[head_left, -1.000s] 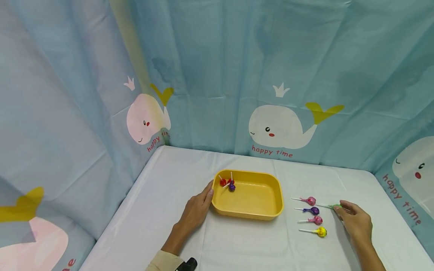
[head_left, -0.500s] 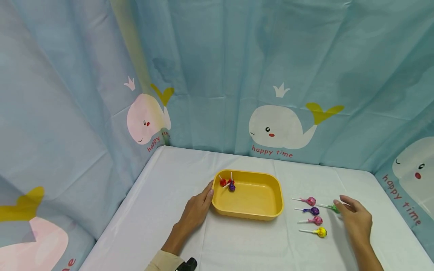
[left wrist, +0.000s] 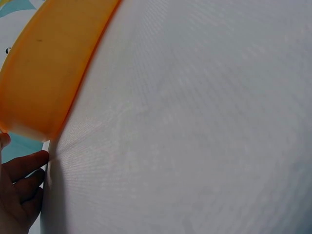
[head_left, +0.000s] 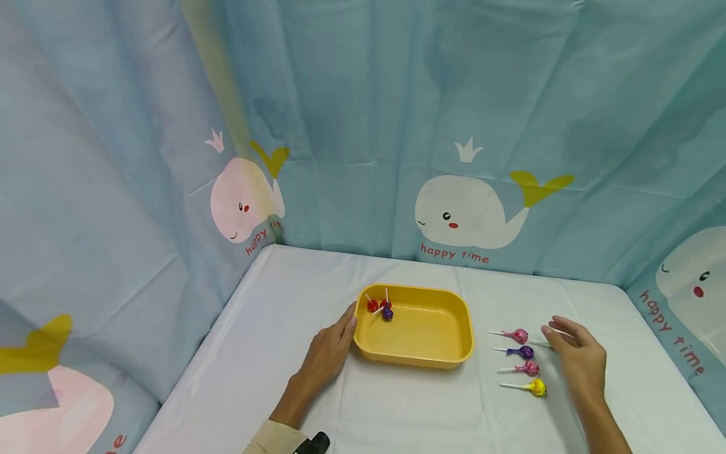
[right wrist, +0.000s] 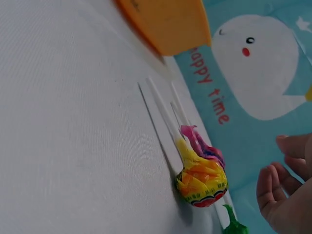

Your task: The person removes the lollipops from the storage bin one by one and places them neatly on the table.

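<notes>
My left hand (head_left: pixel 328 353) touches the left end of a yellow tray (head_left: pixel 428 331), its fingers along the outer wall. Inside the tray's far left corner lie two red lollipops and a purple lollipop (head_left: pixel 387 313). To the right, my right hand (head_left: pixel 580 366) hovers with parted fingers and nothing between them. A green lollipop (right wrist: pixel 235 225) lies below it; the head view shows only its white stick. Beside that hand, in a column, lie a pink lollipop (head_left: pixel 518 336), a purple-wrapped lollipop (head_left: pixel 524 352), a second pink lollipop (head_left: pixel 530 368) and a yellow lollipop (head_left: pixel 537 387).
A white cloth (head_left: pixel 408 410) covers the table. Blue curtains (head_left: pixel 351 126) with whale prints stand behind it and along both sides. The tray's raised wall (left wrist: pixel 53 68) fills the upper left of the left wrist view.
My right hand has come off the green lollipop and shifted left and slightly away from me, now covering its head. My left hand and the tray stay put.
</notes>
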`<state>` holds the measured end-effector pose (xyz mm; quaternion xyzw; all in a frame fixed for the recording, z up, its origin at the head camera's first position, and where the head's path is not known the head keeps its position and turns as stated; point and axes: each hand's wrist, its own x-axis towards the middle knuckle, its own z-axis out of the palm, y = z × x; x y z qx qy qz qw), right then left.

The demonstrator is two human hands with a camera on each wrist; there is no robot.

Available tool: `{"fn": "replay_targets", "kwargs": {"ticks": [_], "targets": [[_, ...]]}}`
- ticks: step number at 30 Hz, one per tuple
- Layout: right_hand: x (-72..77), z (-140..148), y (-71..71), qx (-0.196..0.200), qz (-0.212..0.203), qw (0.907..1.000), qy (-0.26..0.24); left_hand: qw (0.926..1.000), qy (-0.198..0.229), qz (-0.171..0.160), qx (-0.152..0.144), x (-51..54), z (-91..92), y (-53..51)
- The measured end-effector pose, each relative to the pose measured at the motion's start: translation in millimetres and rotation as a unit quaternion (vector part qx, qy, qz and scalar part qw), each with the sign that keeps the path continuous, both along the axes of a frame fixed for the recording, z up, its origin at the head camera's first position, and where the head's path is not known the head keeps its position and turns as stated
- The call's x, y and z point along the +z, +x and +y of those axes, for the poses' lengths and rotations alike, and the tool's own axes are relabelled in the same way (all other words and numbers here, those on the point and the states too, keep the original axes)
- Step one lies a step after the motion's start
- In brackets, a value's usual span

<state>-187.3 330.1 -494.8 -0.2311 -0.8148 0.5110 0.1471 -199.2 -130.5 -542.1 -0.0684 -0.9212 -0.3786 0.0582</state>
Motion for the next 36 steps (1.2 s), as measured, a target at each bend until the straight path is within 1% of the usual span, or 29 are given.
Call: {"fn": "replay_targets", "kwargs": {"ticks": [11,15,18,23,29,33,36], "targets": [[6.1,-26.8,0.2,0.055,0.017,0.9983,-0.009,1.0,0.008,-0.006,0.0,0.1,-0.1,0.5],[9.7,-34.9,-0.6,0.077,0.031,0.9965,-0.008,1.0,0.007,-0.004,0.0,0.2,-0.2,0.0],[10.9,-40.9,-1.2,0.092,0.045,0.9945,-0.022,1.0,0.005,-0.001,-0.001,0.4,-0.2,-0.3],[13.8,-53.6,-3.7,0.097,0.053,0.9923,-0.055,0.9999,0.009,-0.009,0.001,1.3,-0.2,-0.7],[13.8,-71.9,-6.6,0.104,0.055,0.9911,-0.062,0.9999,0.008,-0.007,0.0,0.4,-0.1,-0.4],[10.9,-80.7,-7.4,0.113,0.063,0.9893,-0.068,0.9999,0.01,-0.005,0.0,-0.3,-0.2,-0.3],[8.2,-85.6,-6.9,0.121,0.066,0.9874,-0.077,0.9999,0.01,-0.011,0.0,-0.6,-0.2,-0.3]]}}
